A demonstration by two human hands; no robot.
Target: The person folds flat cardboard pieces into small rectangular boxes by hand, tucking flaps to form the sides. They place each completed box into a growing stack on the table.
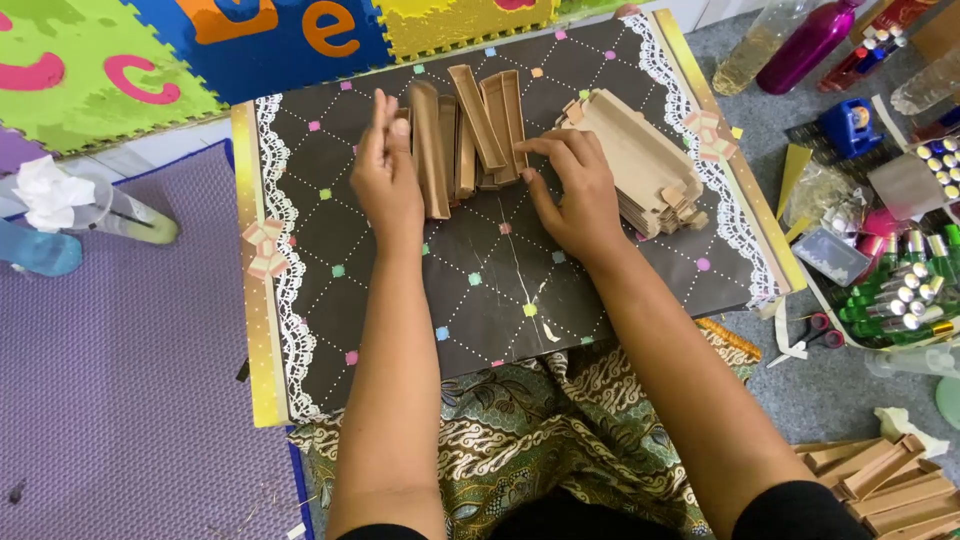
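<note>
My left hand (388,172) stands edge-on with fingers straight, pressed against the left side of a row of folded tan cardboard boxes (468,135) on a black patterned board (480,270). My right hand (575,190) rests at the row's right side, its fingertips touching the near ends of the boxes. Neither hand grips anything. Just right of my right hand lies a stack of flat tan box blanks (640,160).
Coloured foam letter mats (120,60) lie beyond the board and a purple mat (120,380) to the left. Bottles (800,45), a tape dispenser (850,125), small green vials (900,290) and scissors (815,330) crowd the right. More folded boxes (885,490) sit at bottom right.
</note>
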